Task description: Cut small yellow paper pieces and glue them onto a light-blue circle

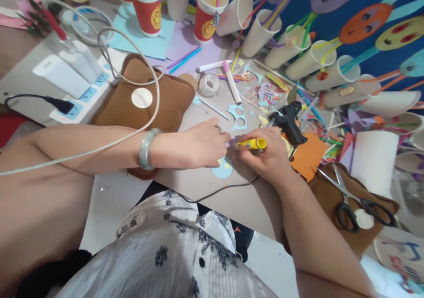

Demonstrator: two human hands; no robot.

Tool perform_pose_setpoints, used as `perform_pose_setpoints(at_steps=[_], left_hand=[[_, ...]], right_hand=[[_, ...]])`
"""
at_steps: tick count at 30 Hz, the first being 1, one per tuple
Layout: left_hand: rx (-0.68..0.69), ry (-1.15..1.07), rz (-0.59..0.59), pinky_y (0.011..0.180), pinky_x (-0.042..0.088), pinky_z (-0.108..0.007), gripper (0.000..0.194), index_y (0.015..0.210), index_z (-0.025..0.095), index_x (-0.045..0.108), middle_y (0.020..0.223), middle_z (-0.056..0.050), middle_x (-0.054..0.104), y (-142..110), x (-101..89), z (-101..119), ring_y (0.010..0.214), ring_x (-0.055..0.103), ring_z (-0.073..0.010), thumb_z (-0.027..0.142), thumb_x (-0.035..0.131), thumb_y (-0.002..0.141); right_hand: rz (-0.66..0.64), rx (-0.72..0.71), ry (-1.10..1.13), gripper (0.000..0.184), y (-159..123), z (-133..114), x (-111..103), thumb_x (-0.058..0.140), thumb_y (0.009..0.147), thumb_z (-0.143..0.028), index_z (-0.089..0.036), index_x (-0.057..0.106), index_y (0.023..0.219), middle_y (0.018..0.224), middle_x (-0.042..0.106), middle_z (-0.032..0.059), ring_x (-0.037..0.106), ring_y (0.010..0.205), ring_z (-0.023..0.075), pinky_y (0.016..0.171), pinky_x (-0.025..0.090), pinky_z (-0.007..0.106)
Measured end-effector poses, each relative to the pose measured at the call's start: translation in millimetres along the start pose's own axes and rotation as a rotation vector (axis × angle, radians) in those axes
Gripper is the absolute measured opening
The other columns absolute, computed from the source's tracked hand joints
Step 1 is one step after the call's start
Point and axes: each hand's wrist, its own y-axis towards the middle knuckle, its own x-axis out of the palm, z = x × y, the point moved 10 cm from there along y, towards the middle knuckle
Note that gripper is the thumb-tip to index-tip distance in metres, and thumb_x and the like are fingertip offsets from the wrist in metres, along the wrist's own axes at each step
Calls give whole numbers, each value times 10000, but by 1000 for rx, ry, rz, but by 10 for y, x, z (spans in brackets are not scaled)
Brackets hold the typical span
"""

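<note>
My right hand is closed round a yellow marker, its tip pointing left toward my left hand. My left hand, with a ring and a pale green bangle on the wrist, has its fingers pinched together at the marker's tip, on something small that I cannot make out. Just below both hands a light blue paper disc with yellow patches lies on the grey table.
A black glue gun lies behind my right hand, beside orange paper. Scissors rest on a brown pad at the right. Paper cups with straws, paper scraps, a tape roll, white markers and a power strip crowd the table.
</note>
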Motion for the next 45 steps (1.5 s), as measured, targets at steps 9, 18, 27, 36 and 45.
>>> perform_pose_setpoints(at_steps=[9, 18, 27, 36, 45], left_hand=[[-14, -3, -19, 735, 280, -359, 329, 849, 153, 724, 943, -97, 690, -1, -4, -8, 728, 585, -171, 471, 649, 884], [-14, -31, -71, 762, 283, -360, 289, 867, 167, 731, 979, -94, 687, 4, 9, -5, 752, 592, -175, 432, 621, 902], [-8, -21, -20, 763, 305, -361, 291, 838, 158, 720, 967, -97, 685, -1, 10, -5, 773, 596, -181, 429, 630, 897], [-14, -50, -34, 766, 304, -352, 280, 844, 159, 729, 990, -106, 698, -1, -15, -8, 801, 593, -182, 423, 645, 888], [-18, -56, -42, 766, 298, -362, 276, 855, 161, 731, 987, -109, 694, -9, -18, -13, 786, 599, -189, 419, 638, 894]], right_hand=[[72, 16, 67, 31, -10, -19, -65, 646, 809, -265, -257, 618, 818, 743, 720, 4, 644, 674, 218, 723, 443, 403], [116, 38, 54, 31, -28, 20, -152, 644, 818, -257, -261, 613, 815, 740, 721, 1, 652, 692, 228, 730, 432, 408], [28, 19, 28, 44, -12, 24, -64, 649, 796, -261, -259, 606, 791, 733, 722, -1, 655, 692, 226, 773, 424, 420], [-32, 34, 63, 48, 4, 12, 15, 645, 785, -266, -265, 598, 775, 729, 732, -8, 665, 671, 226, 757, 429, 435], [-19, 77, 62, 46, -11, 48, -5, 645, 781, -256, -262, 604, 761, 703, 723, -12, 654, 656, 222, 757, 446, 430]])
